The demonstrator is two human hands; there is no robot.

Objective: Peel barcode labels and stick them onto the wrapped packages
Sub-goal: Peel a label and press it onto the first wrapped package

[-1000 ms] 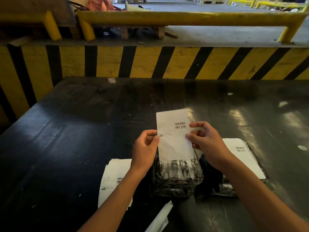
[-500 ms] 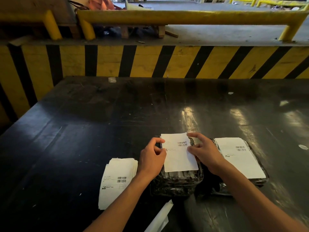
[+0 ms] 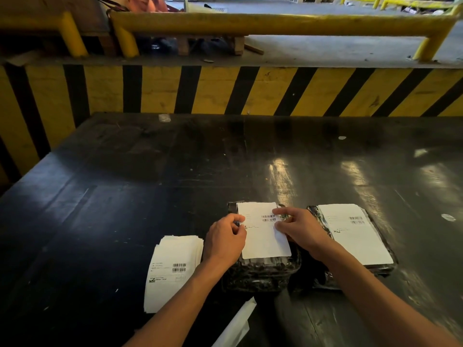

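Head view: A label [image 3: 263,231] lies flat on the middle package [image 3: 260,274] on the dark surface [image 3: 125,209]. Left hand [image 3: 224,242] pinches the label's left edge, grip narrow. Right hand [image 3: 299,230] presses its right edge with extended fingers, grip wide. Labelled package [image 3: 355,236] sits just right. Label stack [image 3: 172,269] lies left; a backing strip [image 3: 238,324] lies near.

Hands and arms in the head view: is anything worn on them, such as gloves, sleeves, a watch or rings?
Nothing worn shows. The left hand and right hand are bare, without gloves. Both forearms are bare down to the frame edge, with no sleeve, watch or wristband. I can make out no rings.
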